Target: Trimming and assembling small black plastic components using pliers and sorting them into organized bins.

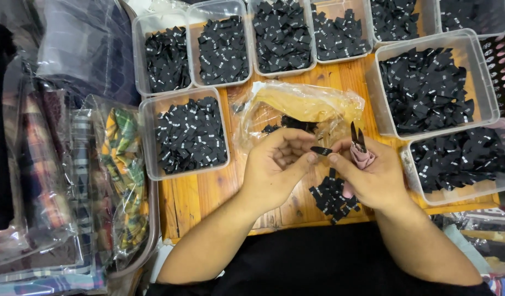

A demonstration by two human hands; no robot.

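Over wooden table (208, 192), black label (321, 150) pinched between both hands' fingers (312, 158).

Both hands meet at centre: left hand (277, 164) & right hand (367, 175) fingertips pinched together, forearms angled inward.

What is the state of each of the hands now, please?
Left hand: closed, pinching one end of a small black label.
Right hand: closed, pinching the label, also holding pink-handled snips.
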